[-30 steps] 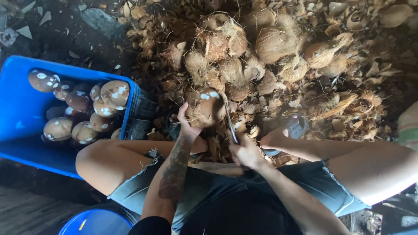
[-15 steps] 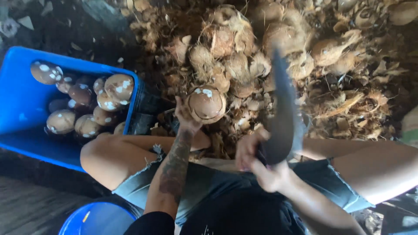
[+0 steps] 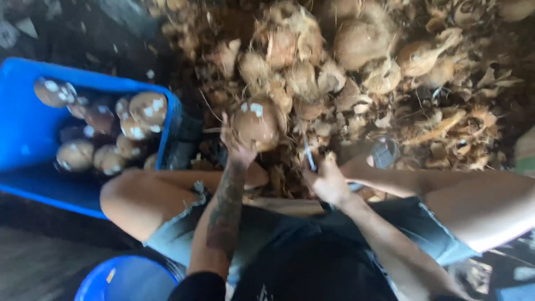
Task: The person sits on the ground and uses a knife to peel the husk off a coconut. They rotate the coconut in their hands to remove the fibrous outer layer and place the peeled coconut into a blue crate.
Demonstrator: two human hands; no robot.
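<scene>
My left hand (image 3: 237, 149) grips a brown husked coconut (image 3: 255, 124) and holds it up in front of my knees. My right hand (image 3: 327, 181) is shut on the handle of a large knife (image 3: 308, 156); the blade points down and forward, just right of the coconut, and is mostly blurred. I sit with bare knees apart, the left leg (image 3: 150, 192) beside a blue crate and the right leg (image 3: 473, 200) stretched to the right.
A blue plastic crate (image 3: 28, 128) at left holds several peeled coconuts (image 3: 111, 128). A big heap of coconut husks and unpeeled coconuts (image 3: 356, 61) fills the ground ahead. A blue bucket rim (image 3: 125, 278) shows at bottom left.
The knife, raised high at right half a second ago, has come down beside the coconut. My left hand still holds the coconut in about the same place.
</scene>
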